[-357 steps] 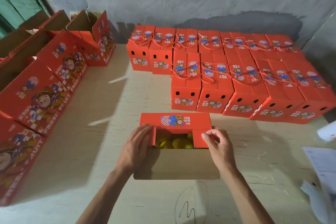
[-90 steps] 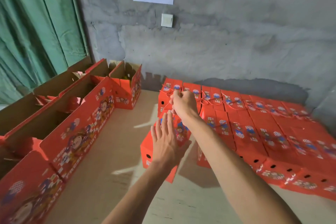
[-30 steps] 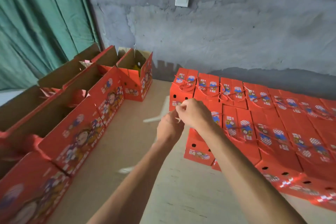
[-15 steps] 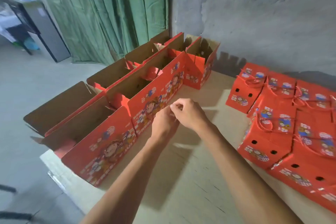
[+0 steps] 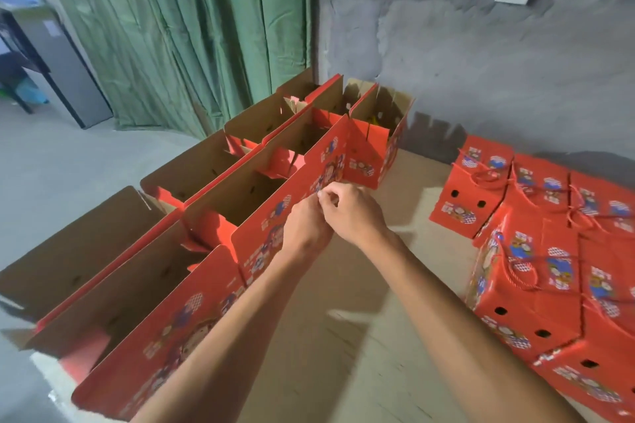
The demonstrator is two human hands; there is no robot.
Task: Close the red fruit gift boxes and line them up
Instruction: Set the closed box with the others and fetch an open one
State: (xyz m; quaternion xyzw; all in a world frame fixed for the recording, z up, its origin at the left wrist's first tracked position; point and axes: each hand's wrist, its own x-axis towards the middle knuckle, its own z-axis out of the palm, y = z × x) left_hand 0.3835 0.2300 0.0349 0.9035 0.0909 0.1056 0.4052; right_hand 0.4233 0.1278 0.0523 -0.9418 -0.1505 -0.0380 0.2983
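Note:
Several open red fruit gift boxes [image 5: 192, 312] stand in rows along the table's left side, brown flaps up. The farthest open box [image 5: 374, 137] shows a bit of yellow fruit inside. Closed red boxes [image 5: 536, 271] with red cord handles are lined up in rows on the right. My left hand [image 5: 305, 221] and right hand [image 5: 354, 213] meet in the air above the table, just beside the raised red flap of a middle open box. Both have curled fingers, fingertips touching each other. Nothing shows between them.
The plywood table [image 5: 343, 312] has bare room between the open and closed boxes. A green curtain [image 5: 171, 27] and a grey concrete wall [image 5: 481, 72] stand behind. The table's left edge drops to the floor, where a grey cabinet [image 5: 58, 58] stands.
The view has swung left from the closed boxes to the open ones. My hands have stayed together, fingertips touching, and now hover by the open boxes' red flap.

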